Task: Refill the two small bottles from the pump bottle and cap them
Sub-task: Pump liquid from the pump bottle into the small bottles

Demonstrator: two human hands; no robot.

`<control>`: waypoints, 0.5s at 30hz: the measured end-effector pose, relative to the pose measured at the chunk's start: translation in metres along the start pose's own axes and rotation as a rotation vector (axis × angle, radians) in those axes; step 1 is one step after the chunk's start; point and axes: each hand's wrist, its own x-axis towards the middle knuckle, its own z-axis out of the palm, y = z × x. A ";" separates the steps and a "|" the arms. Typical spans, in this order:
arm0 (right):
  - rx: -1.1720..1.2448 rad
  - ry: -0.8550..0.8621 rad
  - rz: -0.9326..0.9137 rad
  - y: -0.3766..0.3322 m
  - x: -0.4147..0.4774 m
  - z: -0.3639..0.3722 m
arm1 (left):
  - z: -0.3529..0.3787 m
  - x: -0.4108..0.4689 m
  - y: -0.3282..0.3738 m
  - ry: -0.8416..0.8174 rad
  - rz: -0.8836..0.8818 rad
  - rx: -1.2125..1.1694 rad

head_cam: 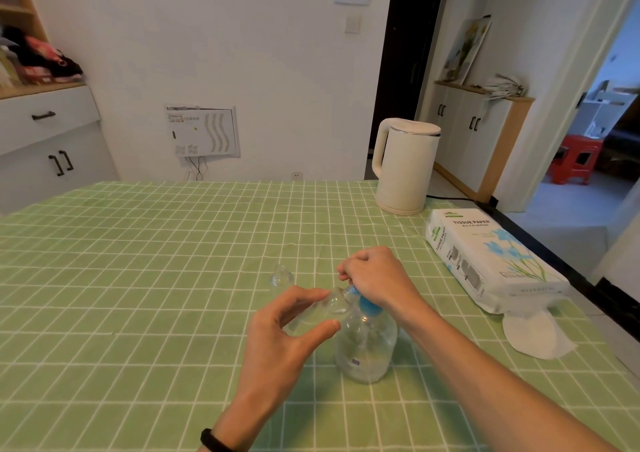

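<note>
- clear plastic all round: the pump bottle stands at lower centre of the frame on the green checked cloth, with its blue pump top under my right hand.
- the right hand's fingers are curled down round that pump top. i can't tell whether they are pressing.
- my left hand pinches one small bottle between thumb and fingertips. the bottle is tilted, with its mouth against the spout just left of the pump top.
- the second small bottle stands upright on the cloth just beyond the left hand, apart from it. i can't make out whether it is filled or capped.
- my read: this is the filling step on the first small bottle.
- the next move calls for even presses while the mouth stays under the spout, then setting the bottle down upright and swapping to the other.
- i can't pick out any caps here, so they will need finding.
- there is plenty of open cloth across the left and centre of the frame for setting bottles down.
- the right side is tighter. the kettle sits upper right, with the tissue pack and a loose tissue along the table's right edge, so i'd keep the right elbow in.
</note>
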 end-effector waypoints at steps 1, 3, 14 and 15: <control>-0.003 0.006 -0.001 -0.001 0.000 -0.001 | 0.000 0.000 0.001 0.000 0.003 0.000; -0.015 0.018 -0.012 -0.004 0.000 -0.002 | -0.001 0.001 0.001 0.000 0.008 0.011; 0.005 0.007 0.022 0.002 0.003 0.003 | 0.000 0.001 -0.002 0.010 0.004 0.030; 0.013 0.002 0.029 0.003 0.003 0.004 | 0.000 0.001 -0.002 0.009 0.000 0.025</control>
